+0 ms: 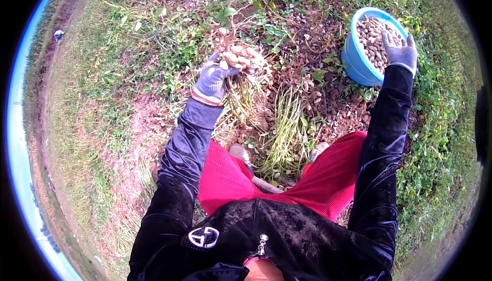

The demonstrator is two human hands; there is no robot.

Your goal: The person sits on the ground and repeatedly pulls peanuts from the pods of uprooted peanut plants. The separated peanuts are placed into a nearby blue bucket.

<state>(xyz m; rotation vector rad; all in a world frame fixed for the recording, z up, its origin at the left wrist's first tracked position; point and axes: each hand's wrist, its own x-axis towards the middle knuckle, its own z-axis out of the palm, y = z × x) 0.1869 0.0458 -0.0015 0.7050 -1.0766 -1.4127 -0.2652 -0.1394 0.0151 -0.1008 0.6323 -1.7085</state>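
My left hand (213,81), in a knitted work glove with a red cuff, grips a bunch of pulled peanut plants. Pale peanut pods (244,57) and thin roots cluster at its fingers, while the yellow-green stems (241,98) hang down toward me. At the upper right, a blue plastic bucket (354,63) stands tilted in the picture and holds many loose peanuts (369,36). My gloved right hand (401,53) is over the bucket's right side with its fingers apart above the peanuts. No pod shows in that hand; its underside is hidden.
Pulled peanut stalks (285,133) lie on the soil between my shoes (239,152). Loose pods (307,85) lie on the dirt in front. A pale wooden bar (267,185) shows beneath me. Green weeds (434,135) cover the ground at the right.
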